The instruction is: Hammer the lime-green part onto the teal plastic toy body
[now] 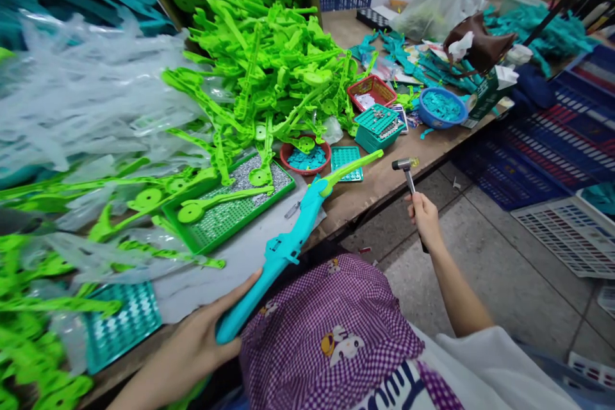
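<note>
On a cluttered table (384, 182), the left hand (192, 349) grips the teal toy's (283, 250) near end, its length running far-right toward the small hammer (407, 170) clenched in the right hand (425, 218).

No legible text — only fragments

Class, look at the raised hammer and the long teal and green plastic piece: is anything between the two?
Nothing visible. The hammer in the right hand hangs beside the green tip of the plastic piece, which the left hand holds over the table edge; only open air separates them.
</note>
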A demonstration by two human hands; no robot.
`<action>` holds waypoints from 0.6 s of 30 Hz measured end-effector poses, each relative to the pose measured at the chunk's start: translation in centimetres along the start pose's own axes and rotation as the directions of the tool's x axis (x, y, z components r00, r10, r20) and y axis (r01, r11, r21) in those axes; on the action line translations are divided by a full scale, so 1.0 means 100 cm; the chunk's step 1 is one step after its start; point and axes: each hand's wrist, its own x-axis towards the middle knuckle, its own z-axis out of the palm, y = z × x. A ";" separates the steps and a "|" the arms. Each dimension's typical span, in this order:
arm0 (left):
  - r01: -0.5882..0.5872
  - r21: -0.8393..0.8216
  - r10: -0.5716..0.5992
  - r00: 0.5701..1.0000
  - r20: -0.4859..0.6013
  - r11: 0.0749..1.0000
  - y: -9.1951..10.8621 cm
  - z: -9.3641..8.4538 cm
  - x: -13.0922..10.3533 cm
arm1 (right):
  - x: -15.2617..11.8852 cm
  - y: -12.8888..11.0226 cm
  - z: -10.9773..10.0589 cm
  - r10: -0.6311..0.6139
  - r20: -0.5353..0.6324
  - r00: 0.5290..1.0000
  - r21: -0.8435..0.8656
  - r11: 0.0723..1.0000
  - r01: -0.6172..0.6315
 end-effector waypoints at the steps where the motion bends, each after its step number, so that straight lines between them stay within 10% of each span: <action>1: 0.006 -0.016 -0.005 1.000 0.004 1.000 -0.001 -0.005 0.000 | -0.002 0.000 0.003 0.019 0.016 1.000 0.045 0.999 -0.020; 8: -0.034 0.174 0.033 0.999 0.009 0.984 -0.009 -0.022 0.000 | -0.019 0.008 0.024 0.035 0.089 0.995 0.079 0.996 -0.042; 18: -0.060 0.694 0.093 0.996 -0.009 0.717 -0.002 0.033 -0.009 | -0.036 0.000 0.027 -0.282 0.168 0.945 -0.333 0.886 0.324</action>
